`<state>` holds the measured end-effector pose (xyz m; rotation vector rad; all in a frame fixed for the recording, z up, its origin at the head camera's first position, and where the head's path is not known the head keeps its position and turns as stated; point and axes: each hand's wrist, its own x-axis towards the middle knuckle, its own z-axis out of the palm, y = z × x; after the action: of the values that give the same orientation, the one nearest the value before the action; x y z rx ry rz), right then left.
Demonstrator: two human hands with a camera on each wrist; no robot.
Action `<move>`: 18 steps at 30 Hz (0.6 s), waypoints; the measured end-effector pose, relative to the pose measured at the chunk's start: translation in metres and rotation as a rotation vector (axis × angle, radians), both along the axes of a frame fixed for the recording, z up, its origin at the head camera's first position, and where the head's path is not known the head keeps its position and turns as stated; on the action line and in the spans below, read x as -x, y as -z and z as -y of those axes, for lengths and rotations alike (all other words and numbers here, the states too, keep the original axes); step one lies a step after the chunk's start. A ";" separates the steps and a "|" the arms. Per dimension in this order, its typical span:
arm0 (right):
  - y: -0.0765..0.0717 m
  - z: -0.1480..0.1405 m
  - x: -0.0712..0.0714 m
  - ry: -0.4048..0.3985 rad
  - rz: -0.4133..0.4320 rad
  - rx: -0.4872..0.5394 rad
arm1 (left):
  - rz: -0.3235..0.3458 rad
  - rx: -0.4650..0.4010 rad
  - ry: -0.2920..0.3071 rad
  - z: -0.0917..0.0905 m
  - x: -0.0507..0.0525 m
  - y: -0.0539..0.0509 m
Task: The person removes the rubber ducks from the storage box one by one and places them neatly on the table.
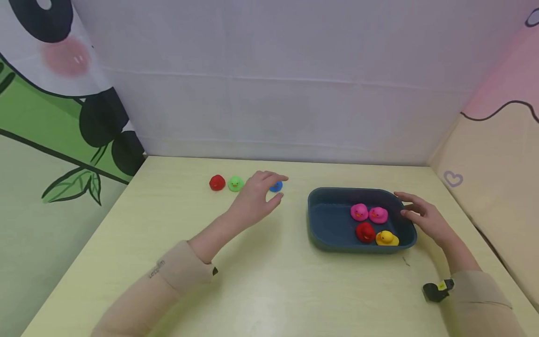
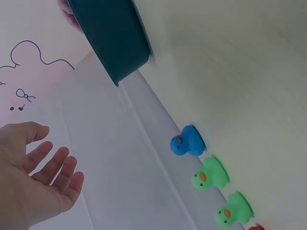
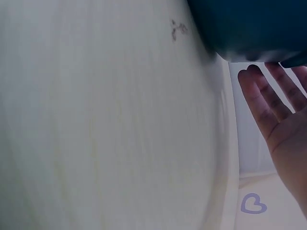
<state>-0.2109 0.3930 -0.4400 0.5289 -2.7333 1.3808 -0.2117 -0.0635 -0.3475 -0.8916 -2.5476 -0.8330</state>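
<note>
My left hand hovers above a row of small rubber ducks, its fingers spread and holding nothing. Nearest to it is a blue duck, partly covered by the fingers. Left of the hand sit a green duck and a red duck. The left wrist view shows a second green duck, hidden by the hand in the head view. My right hand rests at the right rim of a dark blue basin, its fingers fairly straight. Inside lie two pink ducks, a red duck and a yellow duck.
The basin stands on the right half of a pale yellow table. A pale cloth wall rises along the table's back edge, with printed cartoon panels at both sides. A black wrist device sits at the right sleeve.
</note>
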 end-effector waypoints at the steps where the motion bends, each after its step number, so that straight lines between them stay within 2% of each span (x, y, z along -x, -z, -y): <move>1: 0.000 0.000 0.000 -0.001 0.004 0.003 | -0.007 -0.008 0.013 -0.004 -0.001 0.000; 14: 0.004 -0.003 0.001 -0.003 0.031 -0.038 | -0.029 -0.080 0.131 -0.050 -0.010 0.012; 18: 0.003 -0.004 0.000 -0.003 0.038 -0.047 | 0.008 -0.092 0.157 -0.063 -0.012 0.015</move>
<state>-0.2107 0.3970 -0.4435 0.5145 -2.8025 1.3436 -0.1996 -0.0002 -0.3621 -1.0717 -2.4474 -0.9931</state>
